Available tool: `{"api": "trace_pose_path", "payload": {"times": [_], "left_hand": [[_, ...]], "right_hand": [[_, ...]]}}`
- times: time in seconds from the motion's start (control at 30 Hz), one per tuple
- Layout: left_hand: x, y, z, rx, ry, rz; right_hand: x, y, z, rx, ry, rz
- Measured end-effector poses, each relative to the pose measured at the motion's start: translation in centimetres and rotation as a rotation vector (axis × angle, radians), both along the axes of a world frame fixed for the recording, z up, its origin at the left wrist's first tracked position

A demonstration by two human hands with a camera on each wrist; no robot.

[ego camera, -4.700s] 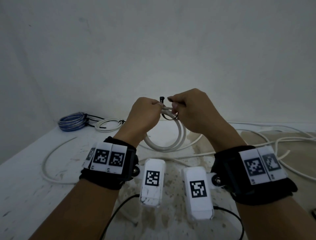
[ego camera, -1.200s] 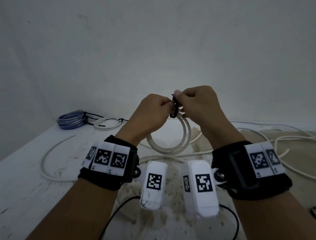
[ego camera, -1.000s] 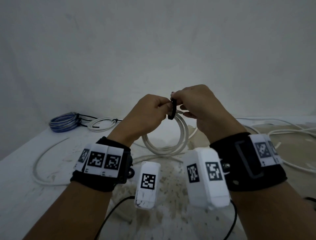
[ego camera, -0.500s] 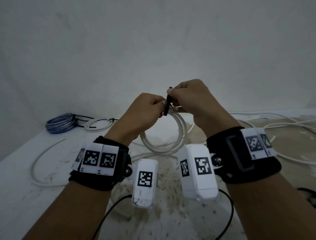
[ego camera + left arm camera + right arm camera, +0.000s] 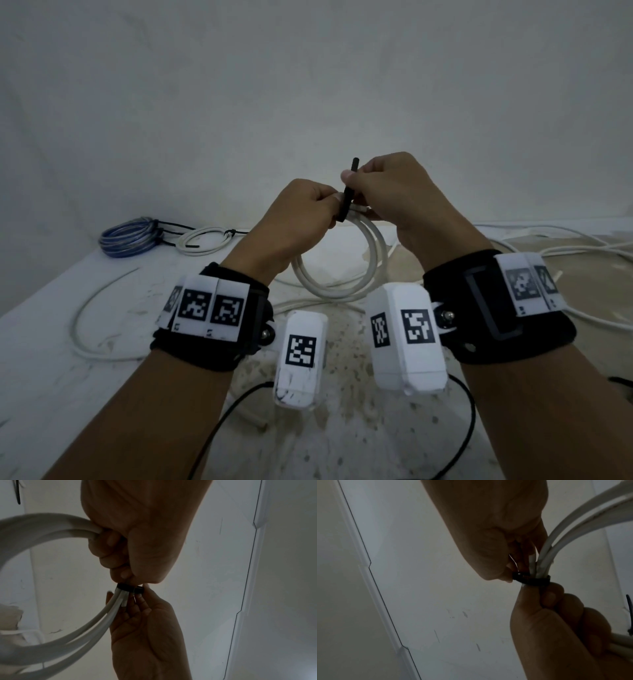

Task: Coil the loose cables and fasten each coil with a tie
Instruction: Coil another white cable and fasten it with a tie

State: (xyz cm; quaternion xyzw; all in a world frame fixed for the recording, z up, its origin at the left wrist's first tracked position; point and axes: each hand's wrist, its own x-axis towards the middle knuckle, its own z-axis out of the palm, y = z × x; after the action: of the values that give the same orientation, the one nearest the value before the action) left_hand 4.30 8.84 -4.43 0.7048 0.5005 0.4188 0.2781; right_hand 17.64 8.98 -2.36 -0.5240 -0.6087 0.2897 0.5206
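A white cable coil (image 5: 342,284) hangs in the air over the table, held at its top by both hands. My left hand (image 5: 305,212) grips the bundled strands with curled fingers, which shows from below in the left wrist view (image 5: 123,574). A black tie (image 5: 347,192) is wrapped round the strands right next to those fingers (image 5: 129,588) (image 5: 532,580). My right hand (image 5: 383,192) pinches the tie's tail between thumb and fingertips (image 5: 508,577), and the tail's end sticks up past the knuckles. A cut cable end shows just beside the tie.
At the back left of the white table (image 5: 41,377) lie a blue coil (image 5: 128,236) and a small white coil (image 5: 205,240), each tied in black. A loose white cable (image 5: 82,308) curves at the left. More loose white cables (image 5: 565,246) sprawl at the right.
The tie was an open loop a second ago. My right hand has drawn its tail upward, so the band now sits snug round the strands. Both hands rose slightly.
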Motion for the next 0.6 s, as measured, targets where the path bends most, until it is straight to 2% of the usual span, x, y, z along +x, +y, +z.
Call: {"api": "trace_pose_path", "payload": {"times": [0.27,0.6], "left_hand": [[0.2,-0.2,0.2,0.007,-0.129,-0.012],[1.0,-0.4,0.1,0.126,-0.072,-0.111]], "right_hand": [[-0.1,0.3,0.0,0.069,-0.047,-0.042],[1.1,1.3,-0.2,0.126,-0.125,-0.204]]}}
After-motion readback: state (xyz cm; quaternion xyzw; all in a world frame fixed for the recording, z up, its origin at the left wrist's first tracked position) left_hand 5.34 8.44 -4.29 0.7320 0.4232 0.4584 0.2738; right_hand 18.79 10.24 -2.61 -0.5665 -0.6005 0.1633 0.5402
